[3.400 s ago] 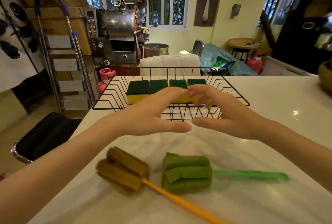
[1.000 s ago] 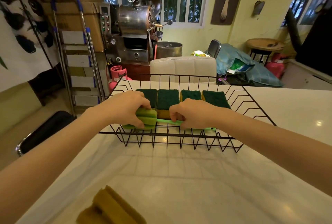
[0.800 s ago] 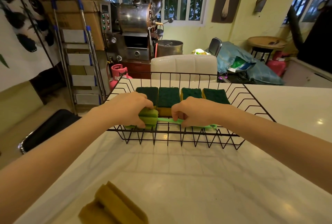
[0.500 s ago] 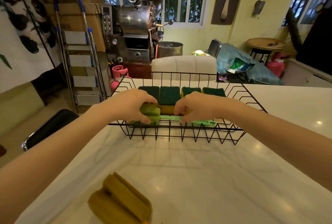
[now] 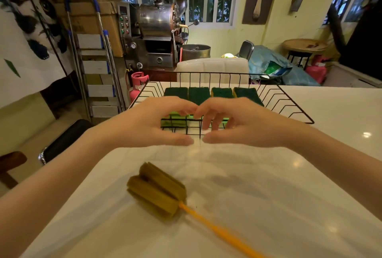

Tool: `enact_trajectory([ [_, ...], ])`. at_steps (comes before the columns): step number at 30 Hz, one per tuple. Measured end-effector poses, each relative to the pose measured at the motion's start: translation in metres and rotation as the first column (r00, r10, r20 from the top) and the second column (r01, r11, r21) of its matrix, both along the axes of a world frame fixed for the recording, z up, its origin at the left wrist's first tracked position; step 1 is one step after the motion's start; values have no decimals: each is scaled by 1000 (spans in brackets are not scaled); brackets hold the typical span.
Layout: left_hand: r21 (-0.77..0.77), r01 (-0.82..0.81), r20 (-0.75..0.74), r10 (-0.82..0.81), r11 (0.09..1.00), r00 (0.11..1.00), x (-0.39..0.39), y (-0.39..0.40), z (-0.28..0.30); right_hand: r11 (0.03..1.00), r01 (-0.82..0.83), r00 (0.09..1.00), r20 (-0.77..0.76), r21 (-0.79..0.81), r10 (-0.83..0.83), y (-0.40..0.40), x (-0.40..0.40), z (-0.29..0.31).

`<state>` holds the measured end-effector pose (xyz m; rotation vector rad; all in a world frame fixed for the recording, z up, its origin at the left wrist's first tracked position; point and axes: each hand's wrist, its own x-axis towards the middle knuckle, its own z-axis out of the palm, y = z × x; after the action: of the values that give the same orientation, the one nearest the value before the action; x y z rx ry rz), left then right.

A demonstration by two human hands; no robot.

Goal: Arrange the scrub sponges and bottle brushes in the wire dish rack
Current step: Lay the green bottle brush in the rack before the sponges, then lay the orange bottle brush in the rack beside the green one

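Both hands are hovering empty at frame centre, left hand (image 5: 144, 122) and right hand (image 5: 246, 123) with each grip spread apart, fingertips nearly meeting. Behind them the green bottle brush (image 5: 175, 118) is lying crosswise in the wire dish rack (image 5: 289, 104), before four scrub sponges (image 5: 198, 94). The olive bottle brush (image 5: 157, 191) is resting on the counter (image 5: 289, 185), handle pointing lower right

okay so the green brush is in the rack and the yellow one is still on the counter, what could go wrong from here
1. The yellow bottle brush lies close to the counter's near left edge; a careless grab could knock it off.
2. The rack already holds four sponges and the green bottle brush, so the long orange handle may stick out or shove them.
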<state>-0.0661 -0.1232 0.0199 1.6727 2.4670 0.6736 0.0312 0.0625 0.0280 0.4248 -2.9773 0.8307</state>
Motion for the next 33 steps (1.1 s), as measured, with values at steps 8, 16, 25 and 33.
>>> enact_trajectory([
  [8, -297, 97, 227, -29, 950, 973, 21, -30, -28, 993, -99, 942, 327, 64, 73, -30, 39, -34],
  [16, -380, 50, 204, 31, 923, 978, 32, -41, -42, 995, -89, 892, 442, -33, 94, -36, 48, -51],
  [25, -288, 16, 159, 31, 957, 987, 15, -28, -31, 999, -37, 885, 464, -18, 41, -22, 36, -45],
  [33, -121, -28, 131, 43, 992, 990, -16, -3, 10, 999, 44, 973, 226, 14, -46, 18, 13, 0],
])
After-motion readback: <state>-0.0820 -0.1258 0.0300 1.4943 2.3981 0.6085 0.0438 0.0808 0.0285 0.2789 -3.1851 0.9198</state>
